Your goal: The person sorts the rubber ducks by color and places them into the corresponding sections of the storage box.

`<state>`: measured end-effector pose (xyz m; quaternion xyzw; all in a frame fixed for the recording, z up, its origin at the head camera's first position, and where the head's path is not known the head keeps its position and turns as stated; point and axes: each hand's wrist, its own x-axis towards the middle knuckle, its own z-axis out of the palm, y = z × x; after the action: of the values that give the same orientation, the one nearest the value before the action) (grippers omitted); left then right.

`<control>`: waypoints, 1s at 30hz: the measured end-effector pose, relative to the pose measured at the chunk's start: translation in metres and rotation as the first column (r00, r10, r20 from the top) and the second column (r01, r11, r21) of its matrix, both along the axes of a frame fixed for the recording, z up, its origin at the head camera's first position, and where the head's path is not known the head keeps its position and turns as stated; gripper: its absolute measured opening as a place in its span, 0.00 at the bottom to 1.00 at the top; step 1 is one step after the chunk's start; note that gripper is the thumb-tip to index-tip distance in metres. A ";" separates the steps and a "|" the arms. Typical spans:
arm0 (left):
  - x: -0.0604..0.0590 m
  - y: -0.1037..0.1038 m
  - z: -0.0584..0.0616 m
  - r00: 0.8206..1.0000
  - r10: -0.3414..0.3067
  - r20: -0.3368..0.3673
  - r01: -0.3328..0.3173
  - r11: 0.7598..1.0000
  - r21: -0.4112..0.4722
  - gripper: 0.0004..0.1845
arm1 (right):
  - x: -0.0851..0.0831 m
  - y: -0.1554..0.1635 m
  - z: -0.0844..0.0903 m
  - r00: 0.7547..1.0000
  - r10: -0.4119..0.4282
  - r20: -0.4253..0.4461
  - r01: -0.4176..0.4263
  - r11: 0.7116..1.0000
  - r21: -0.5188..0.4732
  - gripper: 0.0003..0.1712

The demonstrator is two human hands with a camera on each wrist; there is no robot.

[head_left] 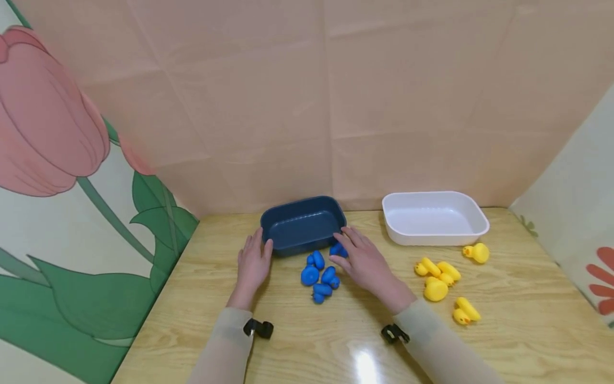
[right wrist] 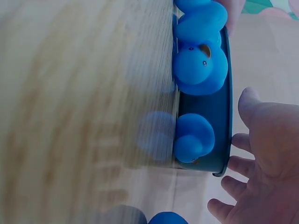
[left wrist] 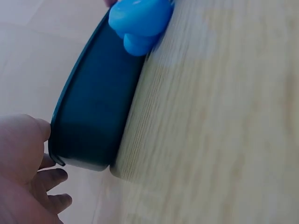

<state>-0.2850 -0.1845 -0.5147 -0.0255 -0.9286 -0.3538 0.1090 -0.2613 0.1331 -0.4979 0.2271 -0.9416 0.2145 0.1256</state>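
A dark blue tray (head_left: 307, 244) stands on the table against the backdrop, with bare floor showing inside it. My left hand (head_left: 253, 263) is at its left end, fingers extended along the outside and the thumb near the front corner. At the right front corner is my right hand (head_left: 366, 265), its fingers spread and fingertips right at the rim in the right wrist view. Several blue rubber ducks (head_left: 309, 275) lie in front of the tray, some tipped over. One more blue duck (head_left: 338, 249) sits close to the tray's front wall, partly hidden by the right hand.
A white tray (head_left: 436, 239) stands to the right. Several yellow rubber ducks (head_left: 435, 289) are scattered in front of it on the wooden table (head_left: 297, 341). A pink backdrop (head_left: 268, 133) rises behind the trays, and a flower-patterned panel (head_left: 120, 298) borders the table's left side.
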 end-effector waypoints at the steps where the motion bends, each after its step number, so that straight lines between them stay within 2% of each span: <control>1: -0.001 0.000 -0.001 1.000 -0.004 -0.006 0.004 1.000 0.015 0.34 | 0.000 0.000 0.000 1.000 -0.002 0.004 0.002 1.000 0.002 0.38; 4: -0.006 -0.001 -0.002 1.000 -0.019 -0.017 0.020 0.998 0.062 0.33 | 0.001 0.000 -0.001 1.000 -0.009 0.021 0.009 1.000 0.007 0.39; 9: -0.014 -0.001 -0.006 0.999 -0.039 0.008 0.037 0.987 0.154 0.33 | 0.004 0.001 -0.002 1.000 -0.008 0.029 0.009 1.000 -0.008 0.39; 14: -0.024 0.000 -0.012 0.998 -0.036 0.044 0.024 0.972 0.232 0.32 | 0.006 0.002 -0.002 1.000 0.000 0.021 0.000 1.000 -0.022 0.39; 19: -0.029 0.001 -0.015 0.998 -0.033 0.051 0.016 0.950 0.313 0.32 | 0.007 0.002 -0.003 1.000 -0.001 0.026 0.002 1.000 -0.027 0.40; 26: -0.034 0.003 -0.019 0.999 -0.018 0.034 0.003 0.925 0.380 0.31 | 0.009 0.001 -0.002 0.998 -0.007 0.055 0.009 0.999 -0.032 0.41; 30: -0.037 0.004 -0.023 0.999 -0.028 0.024 0.016 0.921 0.390 0.32 | 0.009 0.003 -0.002 0.998 -0.012 0.061 0.015 0.998 -0.054 0.42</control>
<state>-0.3216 -0.1804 -0.5379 -0.0085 -0.8408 -0.5331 0.0943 -0.2524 0.1358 -0.5000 0.2106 -0.9403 0.2459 0.1044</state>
